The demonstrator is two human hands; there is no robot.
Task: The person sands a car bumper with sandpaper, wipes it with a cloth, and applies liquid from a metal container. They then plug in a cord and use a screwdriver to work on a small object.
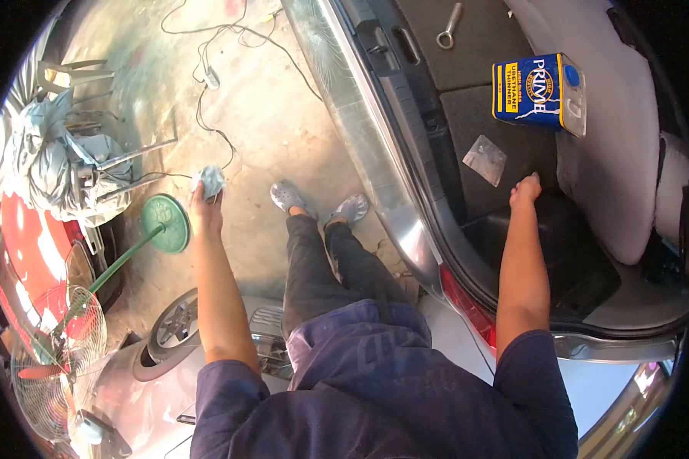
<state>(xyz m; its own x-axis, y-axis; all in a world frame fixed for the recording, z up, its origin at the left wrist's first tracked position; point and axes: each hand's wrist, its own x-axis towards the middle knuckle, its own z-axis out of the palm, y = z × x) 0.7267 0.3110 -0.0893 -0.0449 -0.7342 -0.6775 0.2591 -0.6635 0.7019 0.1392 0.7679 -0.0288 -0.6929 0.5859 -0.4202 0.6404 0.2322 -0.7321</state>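
Observation:
My left hand (pixel 207 200) is out over the concrete floor, its fingers closed around a crumpled pale blue cloth (pixel 210 181). My right hand (pixel 525 190) reaches into the open trunk of a car with its fingers curled; whatever they may hold is hidden. Just up and left of that hand, a flat greyish see-through packet (pixel 485 161) lies on the dark trunk floor (pixel 467 115). Beyond it a blue and yellow can of urethane thinner (pixel 532 93) rests in the trunk. A metal eye bolt (pixel 450 27) lies farther up.
The bumper (pixel 375 138) runs between my legs and the trunk. Left of me stand a fan (pixel 57 363) and its round green base (pixel 165 223). A black cord (pixel 200 115) crosses the floor. A covered pile (pixel 69 153) and a red car (pixel 31 237) are at far left.

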